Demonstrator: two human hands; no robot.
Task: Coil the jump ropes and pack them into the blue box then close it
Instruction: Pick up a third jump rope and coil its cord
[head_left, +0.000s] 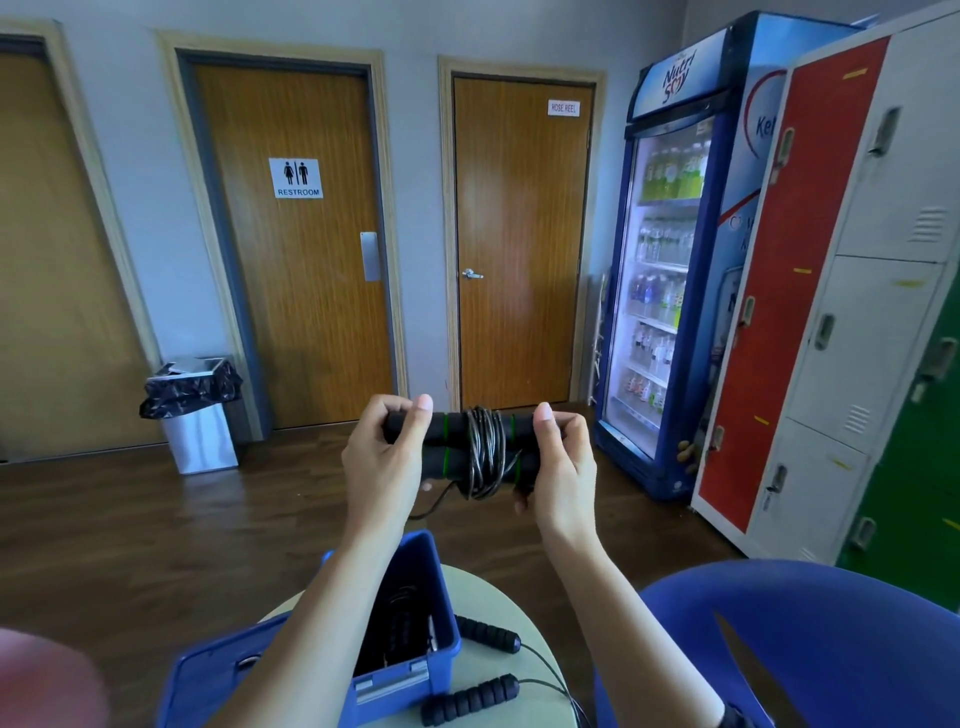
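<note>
A wound jump rope (485, 449) is held level in the air above the table, well over the blue box (421, 566). Its two black handles lie side by side with the cord lashed round their middle and a loose tail hanging below. The left hand (382, 460) and right hand (563, 467) each grip one end, fingers curled round the handles and thumbs pressed on top. The box stands open on a pale round table (493, 592) with a second rope (402, 618) inside and its lid (208, 670) hanging at the near side. A third rope (488, 633) lies uncoiled just beside it. Around it are a blue chair (805, 613), a dark wood floor (156, 519), a restroom door (291, 291), a lined bin (202, 431), a drinks fridge (665, 270) and lockers (810, 260).
</note>
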